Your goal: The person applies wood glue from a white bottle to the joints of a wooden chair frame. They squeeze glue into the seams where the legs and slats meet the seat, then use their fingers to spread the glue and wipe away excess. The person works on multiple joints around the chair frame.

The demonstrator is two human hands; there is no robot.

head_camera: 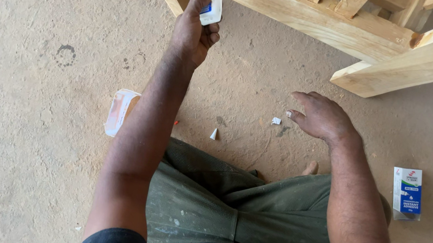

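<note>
My left hand (pixel 194 31) grips a small white glue bottle (pixel 213 3) with a blue label. Its thin nozzle points up at the lower rail of a bare wooden frame (pixel 306 14). My right hand (pixel 321 116) hovers over the concrete floor with fingers loosely spread and nothing in it. Just left of its fingertips lies a tiny white scrap (pixel 276 121). A small white cone-shaped cap (pixel 214 134) rests on the floor between my arms. I am crouched, and my green trousers (pixel 236 214) fill the lower middle.
A blue and white glue carton (pixel 407 194) lies on the floor at the right. A torn white and orange wrapper (pixel 121 110) sits behind my left forearm. Angled wooden legs and slats (pixel 416 65) of the frame cross the top right.
</note>
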